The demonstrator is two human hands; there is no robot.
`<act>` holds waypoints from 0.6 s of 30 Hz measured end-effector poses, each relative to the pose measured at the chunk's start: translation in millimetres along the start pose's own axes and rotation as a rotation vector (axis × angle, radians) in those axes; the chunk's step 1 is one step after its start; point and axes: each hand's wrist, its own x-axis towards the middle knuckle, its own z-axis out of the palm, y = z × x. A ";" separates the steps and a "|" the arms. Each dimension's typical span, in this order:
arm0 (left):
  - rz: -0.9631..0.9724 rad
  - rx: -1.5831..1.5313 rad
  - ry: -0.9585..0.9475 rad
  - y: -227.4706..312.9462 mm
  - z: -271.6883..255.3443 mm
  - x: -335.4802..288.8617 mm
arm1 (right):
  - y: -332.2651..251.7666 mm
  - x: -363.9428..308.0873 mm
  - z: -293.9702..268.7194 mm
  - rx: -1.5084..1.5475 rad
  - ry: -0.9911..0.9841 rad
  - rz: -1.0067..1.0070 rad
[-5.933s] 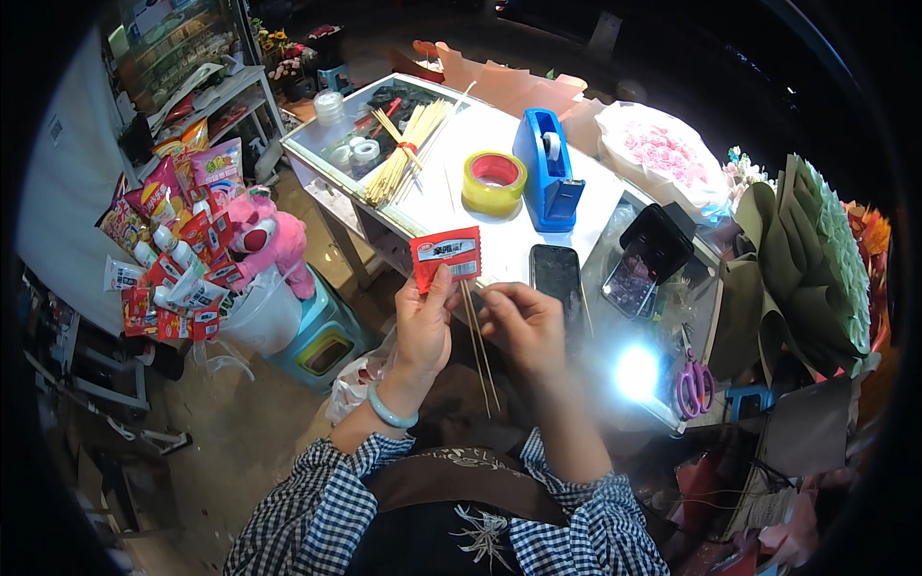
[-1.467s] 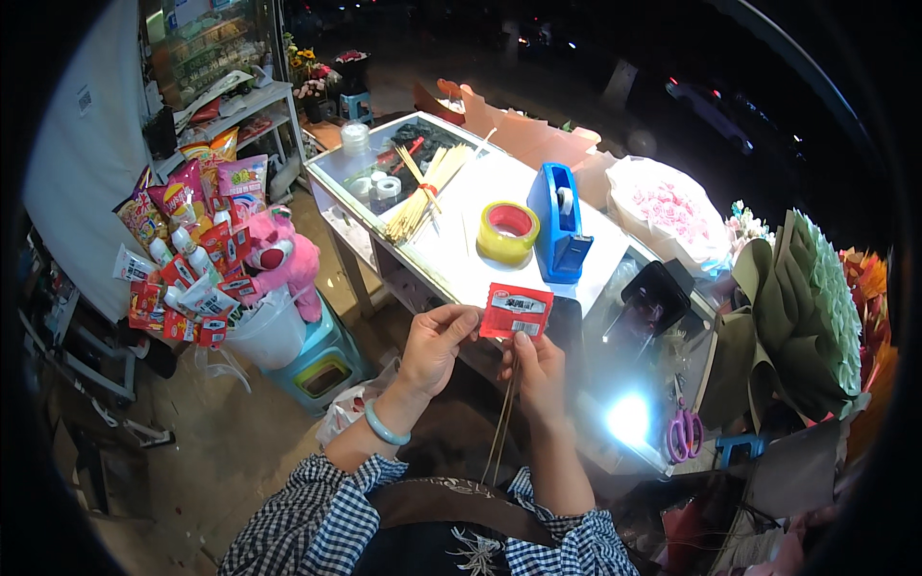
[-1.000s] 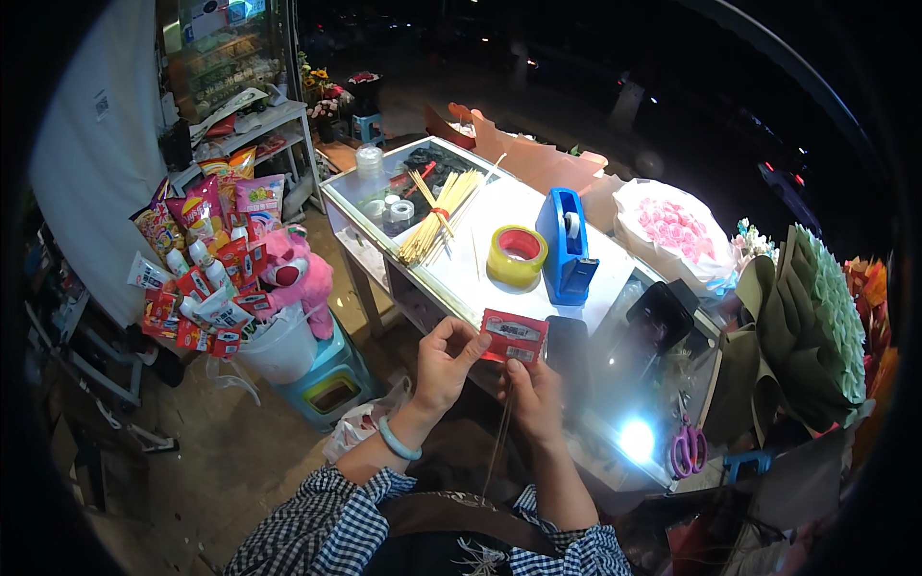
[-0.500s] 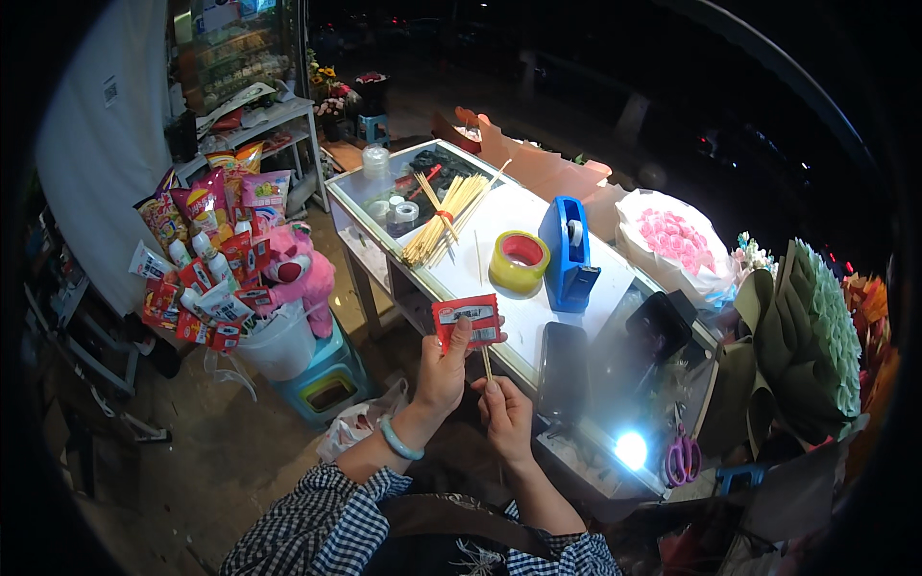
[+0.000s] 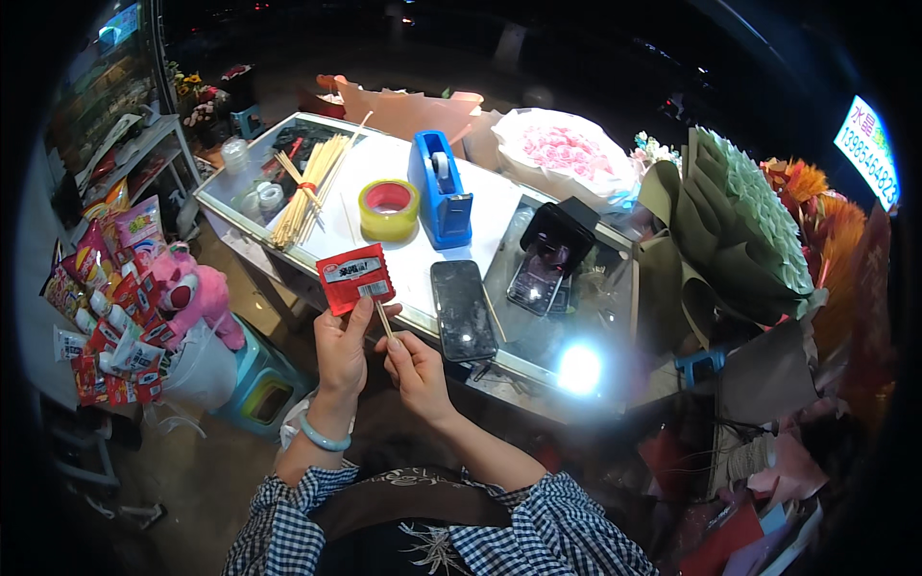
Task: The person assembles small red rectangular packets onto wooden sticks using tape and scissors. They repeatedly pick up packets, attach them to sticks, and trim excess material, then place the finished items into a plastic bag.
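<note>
Just above left hand, red packet pinched, right hand clamped on sticks

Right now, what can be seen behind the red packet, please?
The left hand is partly behind the red packet. Thin sticks in the right hand reach the packet's lower edge; their upper ends and anything else it covers cannot be seen.

Left of centre, the flat red packet hides the upper ends of the thin wooden sticks and part of the bare left hand; the bare right hand covers the sticks' lower portion. The lower edge crops both black-and-white checked sleeves.
</note>
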 end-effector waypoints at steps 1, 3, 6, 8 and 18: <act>-0.018 0.040 -0.005 -0.1 0.3 -2.0 | -1.4 0.2 -1.6 0.006 -0.004 0.007; -0.068 0.090 -0.011 0.9 0.0 -5.2 | -3.1 -0.4 -3.2 0.015 -0.015 0.010; -0.062 0.096 -0.039 -0.4 0.6 -7.6 | -4.7 -2.6 -5.7 0.026 -0.033 0.009; -0.095 0.106 -0.100 -1.4 -0.3 -8.7 | -7.8 -4.5 -10.7 0.067 -0.054 0.047; -0.232 0.140 -0.407 -12.5 1.5 -22.7 | -24.9 -21.8 -31.4 0.221 -0.040 0.173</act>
